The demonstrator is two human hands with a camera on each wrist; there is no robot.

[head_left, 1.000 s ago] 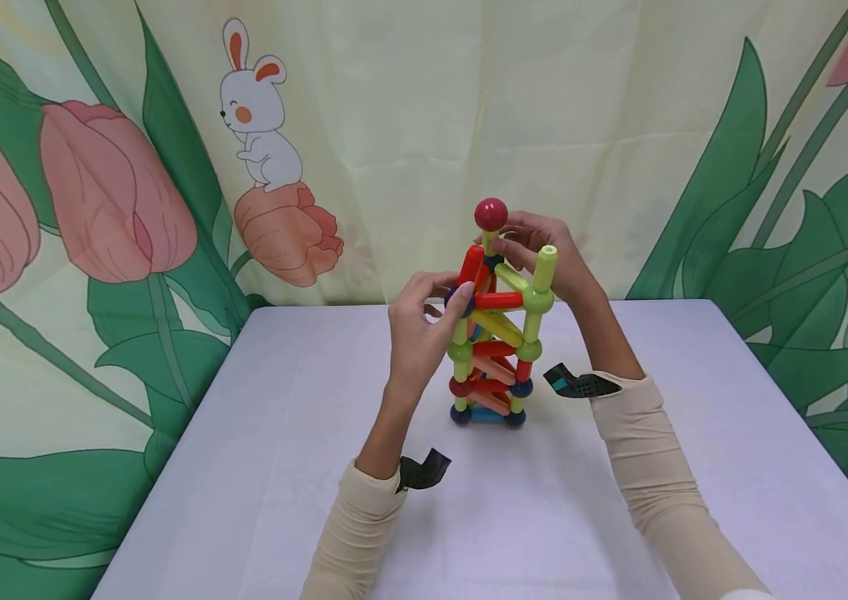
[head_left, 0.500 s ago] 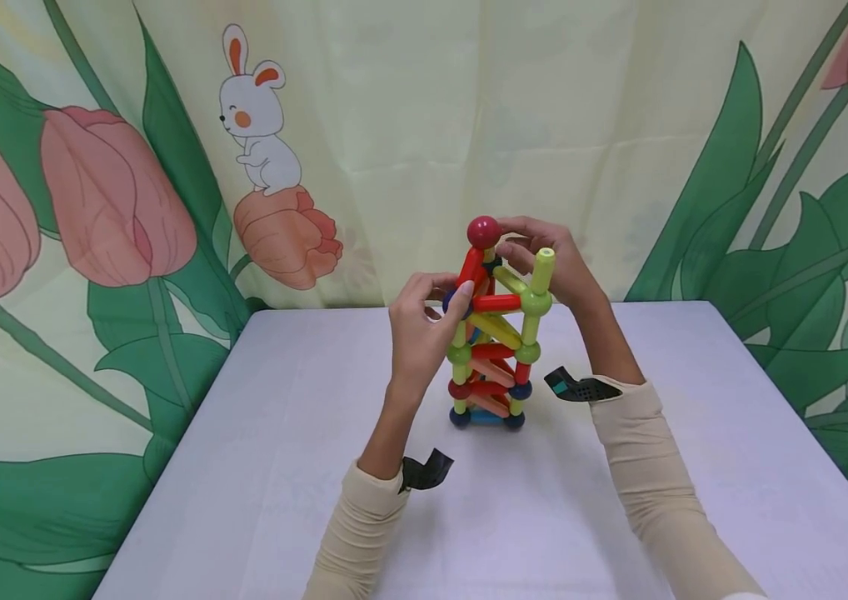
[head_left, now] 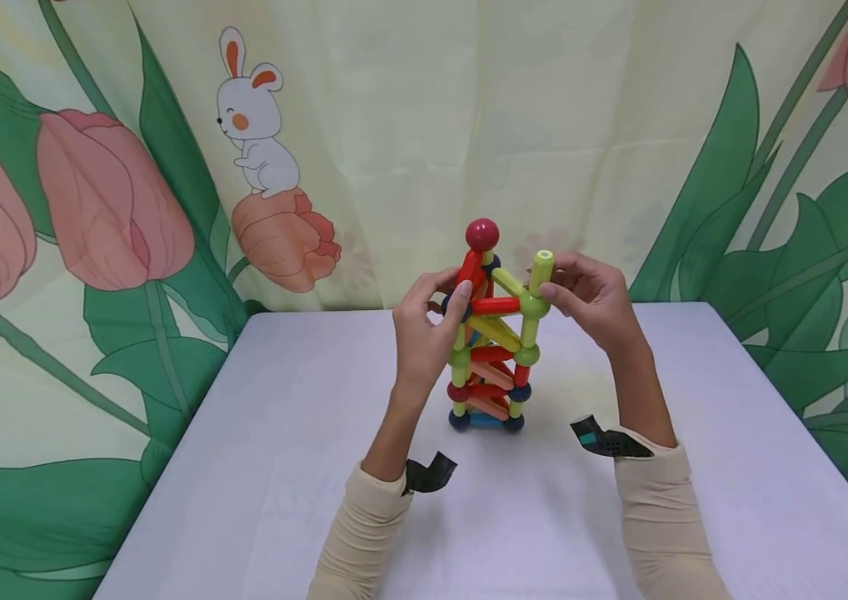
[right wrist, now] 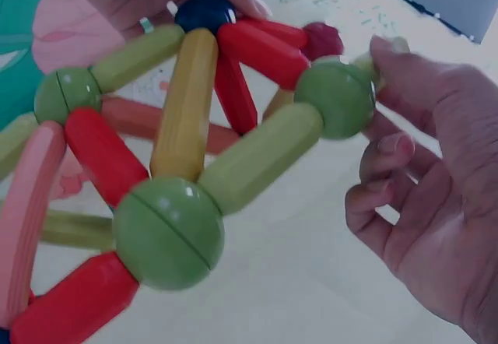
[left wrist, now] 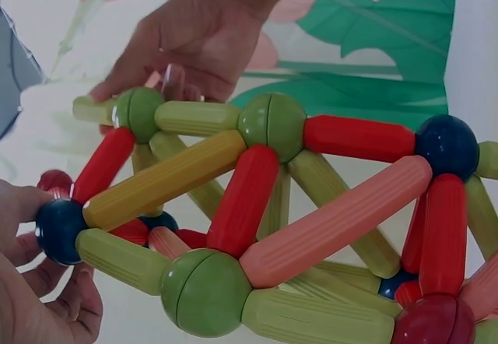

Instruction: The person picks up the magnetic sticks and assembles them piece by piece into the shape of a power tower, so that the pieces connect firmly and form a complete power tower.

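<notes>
A tower of colored magnetic rods and balls [head_left: 496,330] stands upright on the table. My left hand [head_left: 427,329] pinches the dark blue ball [left wrist: 61,231] at its upper left corner between thumb and fingers. At the upper right, my right hand [head_left: 595,302] pinches the short light green rod [head_left: 541,271] that stands on a green ball [right wrist: 334,97]. A red ball [head_left: 481,235] tops the back of the tower, with a slanted red rod [head_left: 471,267] meeting it from the left front corner. Parts of the tower's back are hidden behind the front rods.
The white-covered table [head_left: 304,417] extends around the tower. Behind it hangs a curtain [head_left: 394,125] printed with tulips and a rabbit. Black straps [head_left: 430,472] are worn at both sleeve cuffs.
The red ball has come down and leaned onto the slanted red rod. My right hand has left the back post and moved right and nearer to the light green rod. My left hand stays put.
</notes>
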